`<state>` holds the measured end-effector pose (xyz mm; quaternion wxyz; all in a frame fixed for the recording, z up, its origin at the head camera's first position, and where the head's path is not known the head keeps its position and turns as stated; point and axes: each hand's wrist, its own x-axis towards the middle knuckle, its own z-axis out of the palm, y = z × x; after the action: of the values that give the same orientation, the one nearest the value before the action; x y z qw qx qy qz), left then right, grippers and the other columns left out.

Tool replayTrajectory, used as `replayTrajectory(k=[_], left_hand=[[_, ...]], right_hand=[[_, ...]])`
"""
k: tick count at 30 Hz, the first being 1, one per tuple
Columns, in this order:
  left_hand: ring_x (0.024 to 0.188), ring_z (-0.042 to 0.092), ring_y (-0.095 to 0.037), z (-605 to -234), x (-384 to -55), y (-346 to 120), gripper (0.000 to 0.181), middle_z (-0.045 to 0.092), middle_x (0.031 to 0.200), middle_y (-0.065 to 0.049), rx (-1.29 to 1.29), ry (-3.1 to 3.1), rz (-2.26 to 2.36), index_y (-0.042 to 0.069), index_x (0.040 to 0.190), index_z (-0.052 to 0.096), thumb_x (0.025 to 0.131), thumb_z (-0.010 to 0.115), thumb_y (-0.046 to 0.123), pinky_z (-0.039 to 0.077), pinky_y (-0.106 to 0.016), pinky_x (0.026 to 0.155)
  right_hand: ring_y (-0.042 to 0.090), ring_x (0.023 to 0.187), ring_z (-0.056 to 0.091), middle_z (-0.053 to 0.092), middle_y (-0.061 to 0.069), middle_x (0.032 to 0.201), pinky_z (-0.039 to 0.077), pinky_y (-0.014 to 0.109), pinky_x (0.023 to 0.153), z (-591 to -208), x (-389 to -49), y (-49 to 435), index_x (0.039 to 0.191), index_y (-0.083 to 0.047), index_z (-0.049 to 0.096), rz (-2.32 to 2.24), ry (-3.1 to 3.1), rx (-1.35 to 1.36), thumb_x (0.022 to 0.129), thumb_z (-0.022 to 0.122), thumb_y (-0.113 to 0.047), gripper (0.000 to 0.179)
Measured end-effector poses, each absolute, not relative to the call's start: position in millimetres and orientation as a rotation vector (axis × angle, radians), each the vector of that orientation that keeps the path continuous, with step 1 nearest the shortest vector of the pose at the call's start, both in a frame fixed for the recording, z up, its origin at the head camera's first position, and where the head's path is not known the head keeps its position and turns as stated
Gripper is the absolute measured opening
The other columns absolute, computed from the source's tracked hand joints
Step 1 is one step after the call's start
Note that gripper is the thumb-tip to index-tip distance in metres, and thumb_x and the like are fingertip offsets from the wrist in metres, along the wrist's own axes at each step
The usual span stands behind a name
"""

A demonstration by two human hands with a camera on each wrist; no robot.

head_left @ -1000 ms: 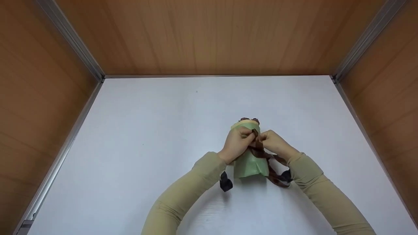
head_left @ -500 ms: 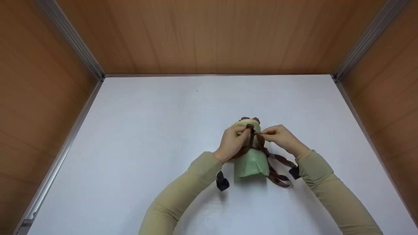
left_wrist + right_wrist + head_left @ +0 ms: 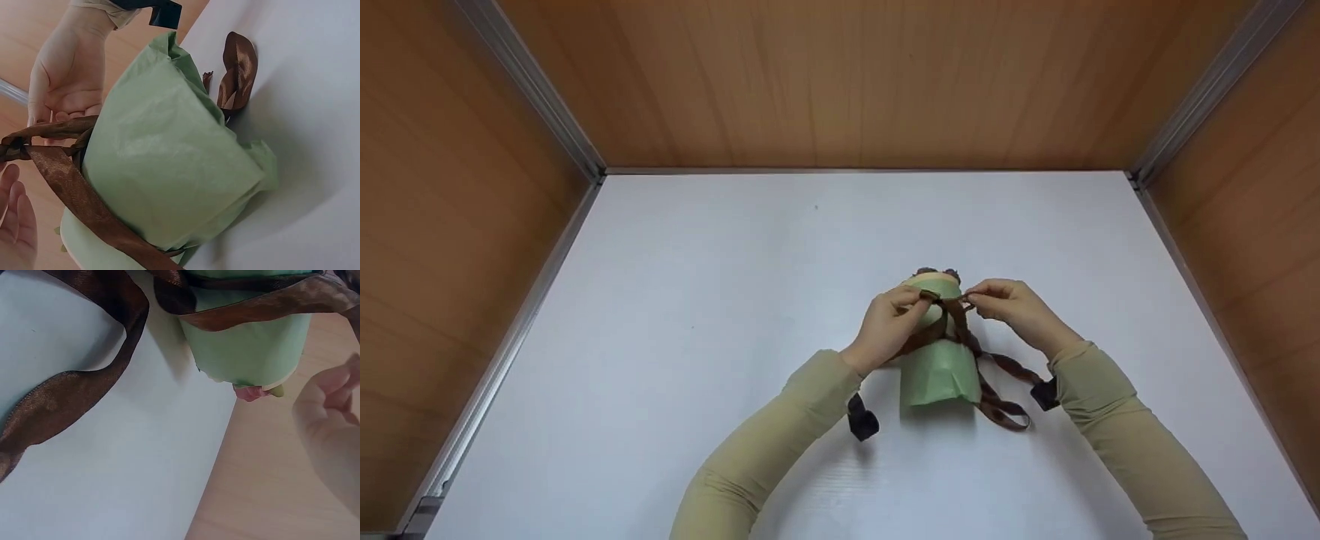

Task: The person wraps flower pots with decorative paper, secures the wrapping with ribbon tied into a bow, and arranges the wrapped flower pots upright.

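Note:
A bouquet wrapped in green paper (image 3: 939, 375) lies right of centre, its flowers at the far end. One pink bloom (image 3: 251, 392) peeks from the wrap in the right wrist view. Brown satin ribbon (image 3: 90, 208) circles the wrap and crosses on top. My left hand (image 3: 887, 322) pinches a ribbon loop at the knot, above the upper part of the paper. On the other side, my right hand (image 3: 1018, 311) pinches another stretch of ribbon between thumb and fingers. Loose ribbon trails to the bouquet's right, curling onto the table. The knot's details are too small to tell.
The white table (image 3: 697, 300) surrounds the bouquet. Wood-grain panels (image 3: 855, 82) rise at the back and both sides, with metal strips along their corners. A small black wrist camera (image 3: 862, 424) hangs below the left sleeve, another (image 3: 1045, 392) by the right one.
The hands have drawn apart: the right has moved right and slightly up, the left slightly left. The ribbon between them is pulled out sideways. The bouquet stays nearly in place.

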<state>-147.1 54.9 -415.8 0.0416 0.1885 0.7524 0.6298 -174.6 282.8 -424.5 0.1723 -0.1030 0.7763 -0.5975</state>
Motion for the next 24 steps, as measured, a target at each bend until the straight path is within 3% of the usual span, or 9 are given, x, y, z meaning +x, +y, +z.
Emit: replayTrajectory(k=[6,11,15,20,24], left_hand=[[0.103,0.055,-0.014,-395.1,-139.0,49.5,0.023,0.066,0.107,-0.021,0.557,2.246,1.966,-0.01,0.1,0.068,0.095,0.05,0.003,0.043,-0.024,0.091],[0.092,0.05,-0.008,-394.9,-140.6,47.0,0.024,0.064,0.103,-0.025,0.526,2.179,2.0,-0.01,0.101,0.068,0.095,0.049,0.003,0.039,-0.022,0.084],[0.096,0.05,-0.006,-399.1,-143.6,45.2,0.024,0.063,0.105,-0.023,0.498,2.118,2.026,-0.012,0.102,0.066,0.095,0.049,0.003,0.04,-0.023,0.086],[0.1,0.054,-0.009,-419.4,-152.8,42.3,0.025,0.065,0.109,-0.018,0.452,2.077,2.006,-0.012,0.102,0.066,0.095,0.049,0.005,0.047,-0.038,0.092],[0.104,0.057,-0.019,-431.7,-157.9,37.0,0.026,0.065,0.11,-0.017,0.443,2.039,1.986,-0.011,0.103,0.065,0.096,0.05,0.009,0.046,-0.044,0.094]], right_hand=[[0.006,0.08,0.058,0.064,-0.006,0.086,0.049,0.021,0.075,-425.2,-174.5,284.4,0.09,-0.014,0.062,-1.903,1.952,-0.296,0.097,0.053,-0.014,0.012],[0.007,0.079,0.056,0.058,-0.006,0.082,0.049,0.022,0.076,-422.0,-175.3,286.5,0.088,-0.015,0.061,-1.828,2.026,-0.312,0.097,0.053,-0.013,0.012],[0.005,0.081,0.057,0.058,-0.008,0.085,0.049,0.022,0.079,-420.9,-177.3,292.7,0.088,-0.019,0.063,-1.754,2.115,-0.318,0.095,0.056,-0.013,0.012],[0.006,0.084,0.059,0.059,-0.008,0.087,0.05,0.025,0.084,-421.6,-179.9,304.2,0.092,-0.014,0.064,-1.674,2.186,-0.299,0.093,0.06,-0.016,0.005],[0.008,0.085,0.059,0.06,-0.007,0.084,0.049,0.032,0.088,-421.1,-180.0,314.4,0.096,-0.007,0.064,-1.584,2.247,-0.269,0.093,0.061,-0.019,0.013]])
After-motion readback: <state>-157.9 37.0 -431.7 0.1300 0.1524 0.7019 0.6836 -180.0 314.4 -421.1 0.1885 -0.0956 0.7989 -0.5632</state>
